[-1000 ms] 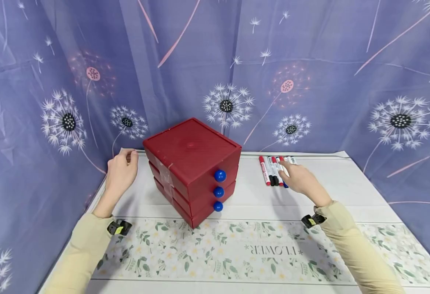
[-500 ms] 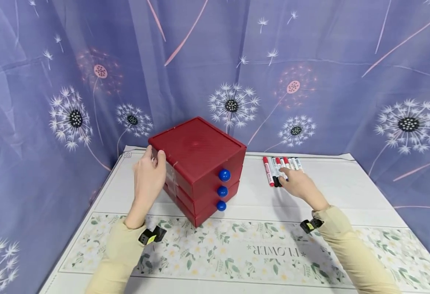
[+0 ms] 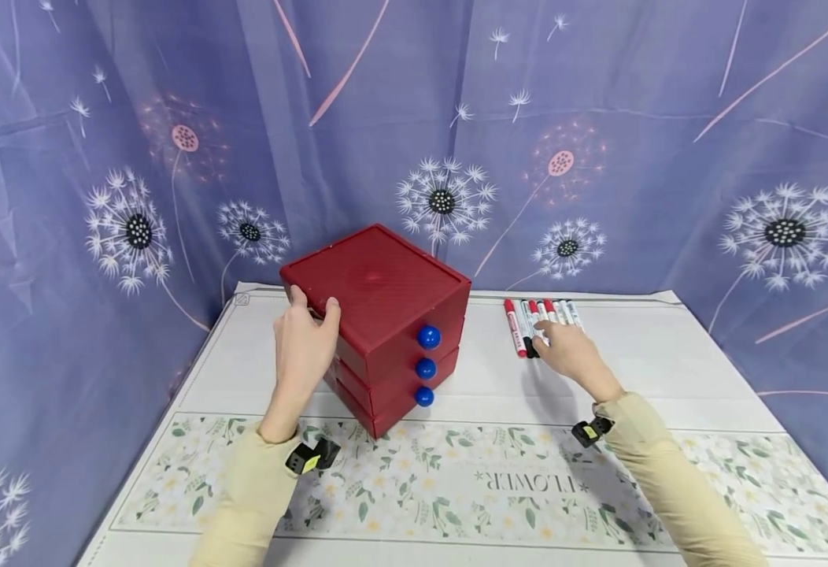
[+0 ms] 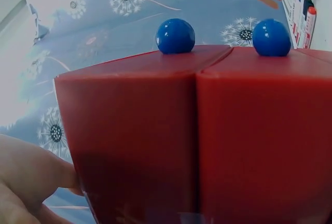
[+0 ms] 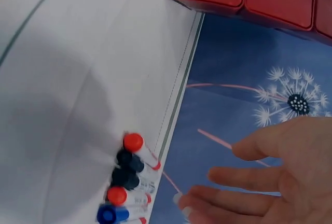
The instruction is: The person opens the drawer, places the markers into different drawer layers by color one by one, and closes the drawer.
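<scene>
A red three-drawer box [image 3: 375, 287] with three round blue knobs [image 3: 429, 337] stands left of the middle, one corner toward me. My left hand [image 3: 305, 342] rests at its upper left edge, thumb and forefinger spread along the rim. In the left wrist view, the thumb [image 4: 62, 175] lies against the box's red side [image 4: 129, 141]. My right hand [image 3: 571, 353] hovers above a row of markers [image 3: 515, 329] with red, black and blue caps. Its fingers [image 5: 244, 177] are spread loosely and hold nothing in the right wrist view.
A white table [image 3: 485, 394] carries a floral printed strip [image 3: 442, 488] across its front. Purple dandelion curtains [image 3: 357, 157] close off the back and sides. The markers lie side by side near the back edge, right of the box.
My left hand has moved right from beside the box to its upper left edge. The right hand has stayed over the markers, nearly still. The head view has shifted slightly.
</scene>
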Available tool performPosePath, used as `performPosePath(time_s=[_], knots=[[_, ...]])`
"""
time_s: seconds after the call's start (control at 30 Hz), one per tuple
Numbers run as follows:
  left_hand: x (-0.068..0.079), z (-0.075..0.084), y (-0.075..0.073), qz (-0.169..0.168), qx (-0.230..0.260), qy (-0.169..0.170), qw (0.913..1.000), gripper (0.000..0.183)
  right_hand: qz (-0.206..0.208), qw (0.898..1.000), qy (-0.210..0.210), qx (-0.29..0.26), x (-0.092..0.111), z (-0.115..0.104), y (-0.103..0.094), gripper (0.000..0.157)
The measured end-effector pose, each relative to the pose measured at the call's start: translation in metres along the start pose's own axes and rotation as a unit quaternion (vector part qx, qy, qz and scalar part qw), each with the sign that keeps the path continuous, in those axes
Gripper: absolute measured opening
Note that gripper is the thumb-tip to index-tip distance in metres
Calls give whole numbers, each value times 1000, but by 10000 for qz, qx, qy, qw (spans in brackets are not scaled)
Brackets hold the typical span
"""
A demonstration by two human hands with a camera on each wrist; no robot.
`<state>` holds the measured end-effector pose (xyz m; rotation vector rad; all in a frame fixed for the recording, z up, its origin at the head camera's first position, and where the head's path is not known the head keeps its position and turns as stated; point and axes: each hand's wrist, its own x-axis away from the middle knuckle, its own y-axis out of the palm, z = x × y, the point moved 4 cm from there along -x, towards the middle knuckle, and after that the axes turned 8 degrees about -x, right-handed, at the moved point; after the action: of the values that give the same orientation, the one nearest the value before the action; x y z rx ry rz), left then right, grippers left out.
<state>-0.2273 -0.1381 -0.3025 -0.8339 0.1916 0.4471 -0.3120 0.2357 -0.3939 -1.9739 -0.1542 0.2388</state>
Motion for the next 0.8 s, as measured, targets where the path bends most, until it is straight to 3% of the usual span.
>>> performPosePath(time_s=[0.17,0.3,0.4,0.7,0.8], knots=[[1,0,2,80,-44,-113,9999,66,921,9936,-387,-536,-3,-9,3,33],[0,0,2,180,-6,-106,9998,63,1896,9756,-611,-923,-3,-18,2,23],[0,-1,2,255,50,-42,9997,61,2313,9626,-786,-1168,0,-27,3,17],[0,-3,3,386,34,-87,9992,61,2705,9209,-1544,-2344,8,-59,4,14],[-1,-4,3,425,75,-67,9990,61,2639,9148,-1749,-2508,12,-71,3,14]])
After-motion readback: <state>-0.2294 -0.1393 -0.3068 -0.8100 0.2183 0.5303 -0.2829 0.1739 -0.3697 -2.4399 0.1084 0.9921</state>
